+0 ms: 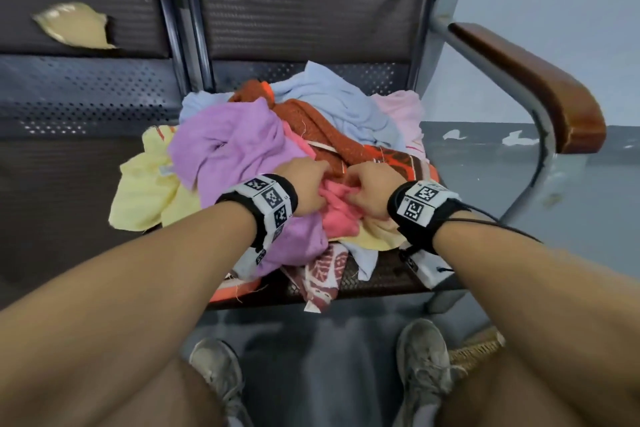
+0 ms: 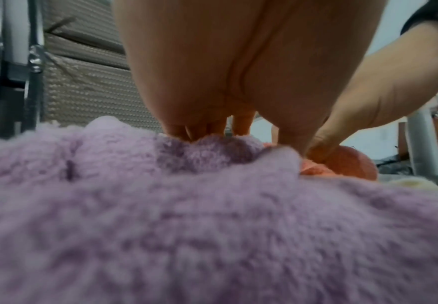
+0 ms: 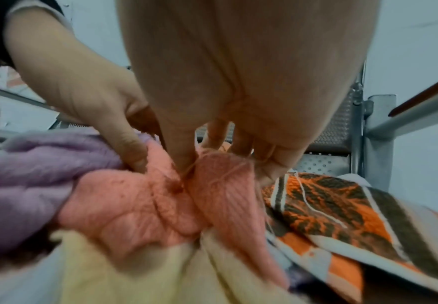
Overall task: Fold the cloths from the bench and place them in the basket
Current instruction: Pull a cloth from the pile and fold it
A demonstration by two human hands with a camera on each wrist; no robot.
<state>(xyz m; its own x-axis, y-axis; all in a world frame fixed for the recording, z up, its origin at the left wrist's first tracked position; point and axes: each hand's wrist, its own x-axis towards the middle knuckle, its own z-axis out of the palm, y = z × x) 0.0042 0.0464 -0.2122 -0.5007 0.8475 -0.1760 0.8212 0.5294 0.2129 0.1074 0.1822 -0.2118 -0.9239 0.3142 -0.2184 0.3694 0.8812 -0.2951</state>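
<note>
A heap of cloths lies on the bench seat (image 1: pixel 388 274). Both hands meet at its near middle on a coral-pink cloth (image 1: pixel 337 215). My left hand (image 1: pixel 323 180) curls into that cloth's left part beside a purple fluffy cloth (image 1: pixel 225 146). My right hand (image 1: pixel 349 185) pinches a bunched fold of it. In the right wrist view the right hand (image 3: pixel 202 164) nips the pink cloth (image 3: pixel 139 205) between thumb and fingers, with the left hand (image 3: pixel 137 158) gripping just left. In the left wrist view the left hand (image 2: pixel 212 131) digs in behind the purple cloth (image 2: pixel 186 226).
Around the hands lie a yellow cloth (image 1: pixel 145 191), a rust-orange one (image 1: pixel 332 128), a light blue one (image 1: pixel 339 97) and a patterned orange-brown one (image 3: pixel 342 205). A wooden armrest (image 1: pixel 540 87) stands at the right. A woven basket edge (image 1: pixel 474 348) shows by my right shoe.
</note>
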